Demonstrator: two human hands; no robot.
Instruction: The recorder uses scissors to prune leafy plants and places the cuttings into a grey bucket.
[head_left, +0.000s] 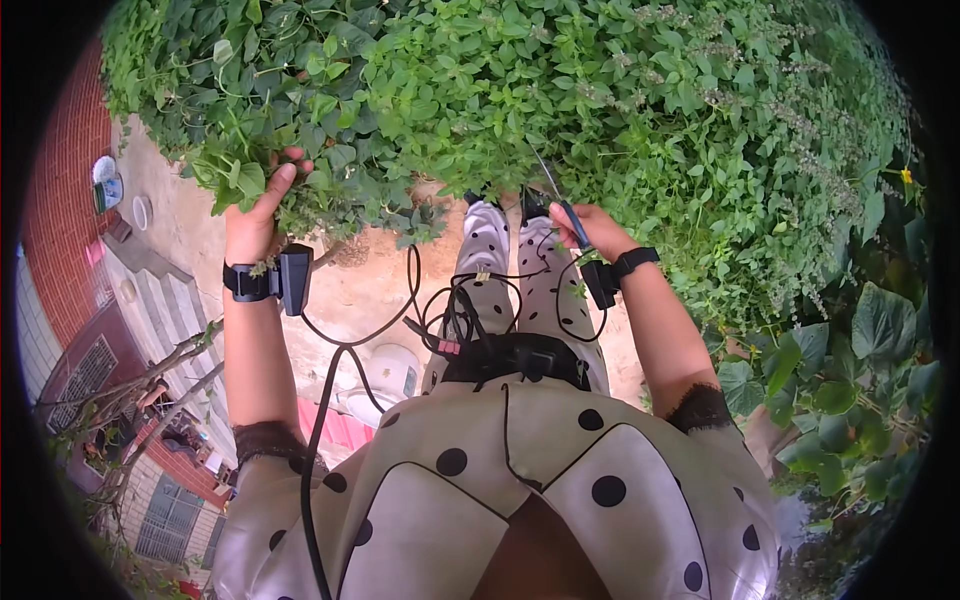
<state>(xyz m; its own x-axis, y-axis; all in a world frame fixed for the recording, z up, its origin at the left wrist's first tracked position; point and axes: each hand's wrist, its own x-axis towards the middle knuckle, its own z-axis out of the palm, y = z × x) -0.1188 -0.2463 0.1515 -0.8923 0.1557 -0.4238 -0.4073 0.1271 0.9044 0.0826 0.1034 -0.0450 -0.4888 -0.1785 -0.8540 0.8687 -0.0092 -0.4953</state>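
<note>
My left hand (259, 214) grips a bunch of green leafy sprigs (229, 174) at the left side of the planting. Its thumb and fingertips show among the leaves, while the stems inside the grip are hidden. In my right hand (596, 229) is a cutting tool with a dark blue handle (576, 223). The thin metal blade (549, 174) points up and left into the dense green herb plants (480, 97). Whether it is a knife or scissors I cannot tell. Leaves hide the blade's tip.
Black cables (337, 345) loop from wrist-worn devices past my waist and legs. A white bucket (394, 367) stands on the ground by my legs. Concrete steps (161, 300), bare branches (161, 367) and a brick wall (67, 202) are at left. Broad-leaved vines (832, 397) grow at right.
</note>
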